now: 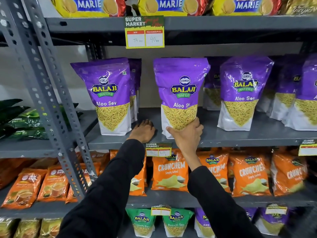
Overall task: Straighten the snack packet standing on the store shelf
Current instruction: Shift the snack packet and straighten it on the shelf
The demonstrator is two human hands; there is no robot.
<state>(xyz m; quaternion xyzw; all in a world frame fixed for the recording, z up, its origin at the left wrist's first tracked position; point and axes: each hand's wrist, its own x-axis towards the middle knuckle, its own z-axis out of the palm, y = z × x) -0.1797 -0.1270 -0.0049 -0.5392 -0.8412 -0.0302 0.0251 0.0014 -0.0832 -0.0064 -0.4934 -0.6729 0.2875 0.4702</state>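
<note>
I am gripping the purple plastic Aloo Sev snack packet (181, 93) by its lower front with my right hand (187, 134), near the grey metal shelf (223, 139)'s front edge. My left hand (143, 131) is lying flat, holding nothing, between it and a matching purple packet (109, 95) (more crowding the right).

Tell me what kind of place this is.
Most likely a supermarket snack aisle: grey metal shelves stocked with rows of identical Aloo Sev packets, and a "Super Market" price tag showing MRP and discounted price.
</note>
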